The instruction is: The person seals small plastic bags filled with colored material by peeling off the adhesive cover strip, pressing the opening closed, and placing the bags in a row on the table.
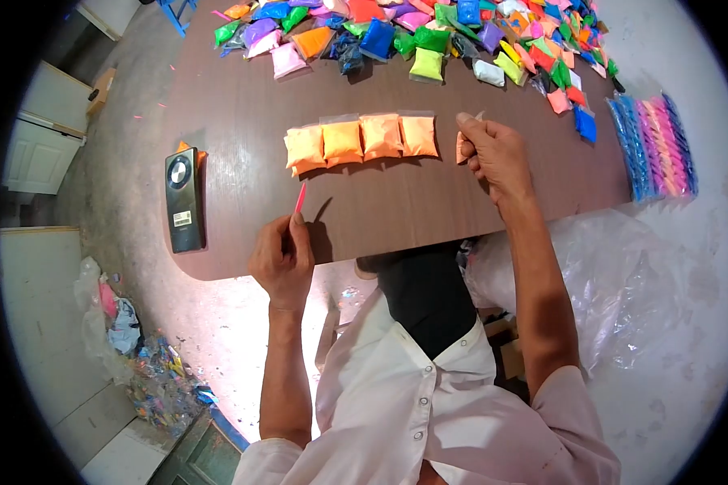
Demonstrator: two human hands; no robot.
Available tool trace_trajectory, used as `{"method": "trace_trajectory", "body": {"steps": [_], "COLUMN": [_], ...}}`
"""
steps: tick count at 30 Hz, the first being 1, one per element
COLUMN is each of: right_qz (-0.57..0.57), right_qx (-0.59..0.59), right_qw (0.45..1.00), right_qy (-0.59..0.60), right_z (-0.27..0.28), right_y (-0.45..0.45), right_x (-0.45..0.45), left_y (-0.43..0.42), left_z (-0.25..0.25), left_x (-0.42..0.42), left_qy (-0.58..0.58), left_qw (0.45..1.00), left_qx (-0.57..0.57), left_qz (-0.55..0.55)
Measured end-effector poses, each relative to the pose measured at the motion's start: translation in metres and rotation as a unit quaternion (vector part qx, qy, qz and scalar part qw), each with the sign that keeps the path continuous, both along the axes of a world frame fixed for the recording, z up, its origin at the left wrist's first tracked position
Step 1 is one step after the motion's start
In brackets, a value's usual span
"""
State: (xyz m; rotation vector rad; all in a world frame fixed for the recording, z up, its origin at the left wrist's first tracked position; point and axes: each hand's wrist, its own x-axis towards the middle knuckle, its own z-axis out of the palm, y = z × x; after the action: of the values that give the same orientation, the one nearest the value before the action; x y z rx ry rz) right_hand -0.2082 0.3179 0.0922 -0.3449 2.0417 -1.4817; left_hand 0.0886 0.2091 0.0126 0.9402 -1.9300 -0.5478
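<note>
Several orange packets (342, 144) lie side by side in a row on the brown table (380, 198), their clear edges pointing away from me. Just below the row's left end, my left hand (283, 255) pinches a thin pink stick (301, 197) that points up. To the right of the row, my right hand (493, 153) is closed on a small orange packet (461, 149), mostly hidden by the fingers.
Many colourful packets (378, 40) are heaped along the table's far side. Long bundles (653, 147) in blue, pink and orange lie at the right edge. A dark phone-like device (185, 200) rests at the left edge. Plastic scraps (166, 380) cover the floor at lower left.
</note>
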Motion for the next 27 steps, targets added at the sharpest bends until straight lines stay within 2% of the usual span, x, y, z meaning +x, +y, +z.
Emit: {"method": "trace_trajectory", "body": {"steps": [3, 6, 8, 9, 11, 12, 14, 20, 23, 27], "right_qz": [0.011, 0.005, 0.053, 0.052, 0.053, 0.052, 0.068, 0.071, 0.070, 0.054], "right_qx": [0.002, -0.001, -0.053, -0.052, -0.035, -0.035, 0.053, 0.070, 0.077, 0.068], "right_qw": [1.000, 0.999, 0.960, 0.960, 0.900, 0.900, 0.910, 0.873, 0.900, 0.906], "right_qy": [-0.001, 0.053, 0.270, 0.270, 0.431, 0.430, 0.407, 0.477, 0.423, 0.415], "right_z": [0.002, -0.003, -0.029, -0.035, -0.046, -0.046, -0.045, -0.046, -0.047, -0.049], "right_y": [0.000, 0.007, 0.017, 0.019, 0.025, 0.027, 0.030, 0.028, 0.026, 0.021], "right_x": [-0.002, -0.008, -0.017, -0.019, -0.022, -0.021, -0.018, -0.016, -0.010, -0.002], "left_y": [0.000, 0.002, 0.000, -0.001, -0.001, -0.001, -0.001, 0.001, 0.001, -0.001], "left_z": [-0.002, -0.002, -0.003, -0.002, -0.001, -0.001, -0.002, -0.002, -0.002, -0.005], "left_x": [-0.001, 0.000, 0.000, 0.000, -0.001, -0.001, -0.001, -0.002, -0.001, -0.001], "left_qy": [0.005, -0.006, -0.011, -0.016, -0.016, -0.017, -0.017, -0.019, -0.028, -0.021], "left_qw": [1.000, 1.000, 1.000, 1.000, 0.999, 0.999, 0.999, 1.000, 0.999, 0.999], "left_qx": [-0.014, 0.006, -0.010, -0.027, -0.031, -0.034, -0.036, -0.025, -0.016, -0.025], "left_qz": [0.002, 0.015, 0.007, 0.000, -0.001, 0.000, 0.002, 0.005, 0.009, 0.011]}}
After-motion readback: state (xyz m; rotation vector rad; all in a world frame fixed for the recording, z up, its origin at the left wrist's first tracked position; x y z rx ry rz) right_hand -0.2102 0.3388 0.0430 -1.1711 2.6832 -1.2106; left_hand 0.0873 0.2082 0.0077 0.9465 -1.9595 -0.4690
